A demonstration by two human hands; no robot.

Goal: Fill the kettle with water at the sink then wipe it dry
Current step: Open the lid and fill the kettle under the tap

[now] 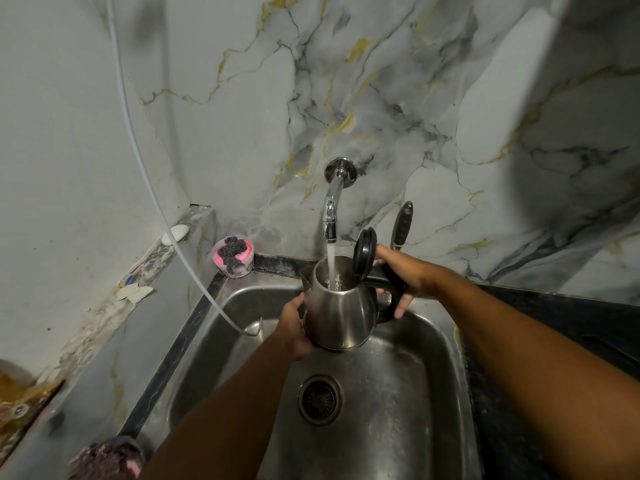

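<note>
Kettle (341, 308) upright over sink (398, 393), mouth under tap (331, 216), stream running in | right hand (403, 277) fingers wrapped on handle, lid open beside them | left hand (294, 327) fingers cupping base | right nearer tap

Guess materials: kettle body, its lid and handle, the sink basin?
Kettle body: brushed stainless steel by its look, a soft grey sheen with blurred reflections.
Lid and handle: likely black moulded plastic, with a slight gloss.
Sink basin: stainless steel, dull and water-marked.
</note>
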